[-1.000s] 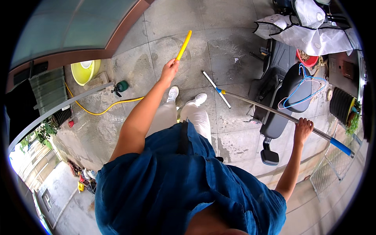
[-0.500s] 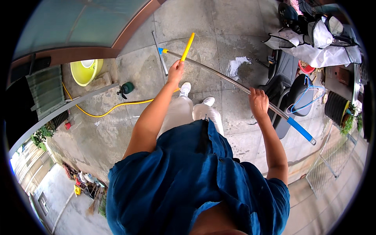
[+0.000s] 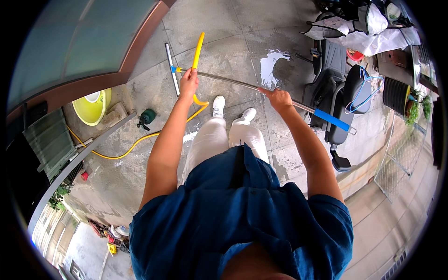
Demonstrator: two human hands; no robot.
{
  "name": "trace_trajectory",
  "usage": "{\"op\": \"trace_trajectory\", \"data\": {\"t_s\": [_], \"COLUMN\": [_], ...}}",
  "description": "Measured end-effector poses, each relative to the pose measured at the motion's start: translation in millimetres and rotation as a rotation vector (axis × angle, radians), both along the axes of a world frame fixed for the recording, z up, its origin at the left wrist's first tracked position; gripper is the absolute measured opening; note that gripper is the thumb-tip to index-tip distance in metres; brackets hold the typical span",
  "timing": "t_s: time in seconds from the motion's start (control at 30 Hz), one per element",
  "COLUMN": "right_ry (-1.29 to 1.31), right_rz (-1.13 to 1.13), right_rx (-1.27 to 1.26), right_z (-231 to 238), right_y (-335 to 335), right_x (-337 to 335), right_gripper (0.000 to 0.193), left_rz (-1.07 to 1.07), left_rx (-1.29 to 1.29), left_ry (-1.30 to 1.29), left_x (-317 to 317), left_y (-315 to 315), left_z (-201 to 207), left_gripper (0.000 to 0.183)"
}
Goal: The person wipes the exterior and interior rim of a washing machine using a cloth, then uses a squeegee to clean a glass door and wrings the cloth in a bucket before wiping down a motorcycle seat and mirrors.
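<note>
My left hand (image 3: 189, 82) is closed around the end of a yellow hose (image 3: 199, 46), which points away from me over the wet concrete floor. My right hand (image 3: 278, 98) grips the metal pole (image 3: 233, 83) of a long squeegee. The pole has a blue grip (image 3: 331, 120) behind my right hand and runs past my left hand to the squeegee head (image 3: 171, 68), which lies on the floor near the glass wall. My white shoes (image 3: 218, 105) stand just below the pole.
A yellow bucket (image 3: 93, 106) and a green hose fitting (image 3: 147, 116) sit at the left. A black padded bench (image 3: 337, 93) with a blue hanger (image 3: 364, 88), white cloths (image 3: 368, 32) and a wire fence (image 3: 396, 158) are at the right. A puddle (image 3: 269, 65) lies ahead.
The squeegee has swung left, its head now near the glass wall beside the hose end. My right hand has moved in and up along the pole; my left hand keeps the hose.
</note>
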State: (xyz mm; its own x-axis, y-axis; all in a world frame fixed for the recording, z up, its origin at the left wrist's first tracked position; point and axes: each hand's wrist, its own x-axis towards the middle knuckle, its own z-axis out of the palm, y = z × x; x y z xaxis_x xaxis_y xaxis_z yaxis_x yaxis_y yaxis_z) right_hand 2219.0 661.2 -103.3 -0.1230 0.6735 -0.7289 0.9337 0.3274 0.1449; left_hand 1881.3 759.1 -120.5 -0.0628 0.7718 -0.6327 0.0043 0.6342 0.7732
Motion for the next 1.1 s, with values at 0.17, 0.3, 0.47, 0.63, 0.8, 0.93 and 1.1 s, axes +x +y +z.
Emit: {"op": "trace_trajectory", "data": {"t_s": [0.17, 0.3, 0.47, 0.63, 0.8, 0.93, 1.1], "right_ry": [-0.060, -0.182, -0.158, 0.033, 0.234, 0.415, 0.243], "right_rz": [-0.311, -0.515, -0.583, -0.788, -0.983, -1.043, -0.843], "right_rx": [0.023, 0.042, 0.146, 0.191, 0.268, 0.229, 0.137], "right_z": [48.9, 98.0, 136.2, 129.3, 57.8, -35.5, -12.8], "right_y": [-121.2, -237.0, -297.0, -242.1, -93.2, 9.5, 20.4], "right_x": [131.4, 190.9, 188.7, 117.6, 21.3, -7.2, -15.9], "right_gripper": [0.064, 0.067, 0.054, 0.045, 0.040, 0.054, 0.057], "left_rz": [-0.103, -0.200, -0.331, -0.470, -0.577, -0.688, -0.582], "left_rx": [0.021, 0.044, 0.051, 0.046, 0.093, 0.172, 0.135], "left_ry": [-0.043, -0.069, -0.105, -0.110, -0.021, 0.111, 0.120], "left_x": [18.7, 32.7, 53.1, 71.8, 90.2, 106.0, 99.9], "left_y": [15.3, 23.0, 30.3, 33.5, 35.0, 48.9, 51.9], "left_z": [-6.9, -15.8, -12.2, -17.2, -9.3, -8.2, -20.1], "left_gripper": [0.024, 0.023, 0.023, 0.023, 0.027, 0.032, 0.035]}}
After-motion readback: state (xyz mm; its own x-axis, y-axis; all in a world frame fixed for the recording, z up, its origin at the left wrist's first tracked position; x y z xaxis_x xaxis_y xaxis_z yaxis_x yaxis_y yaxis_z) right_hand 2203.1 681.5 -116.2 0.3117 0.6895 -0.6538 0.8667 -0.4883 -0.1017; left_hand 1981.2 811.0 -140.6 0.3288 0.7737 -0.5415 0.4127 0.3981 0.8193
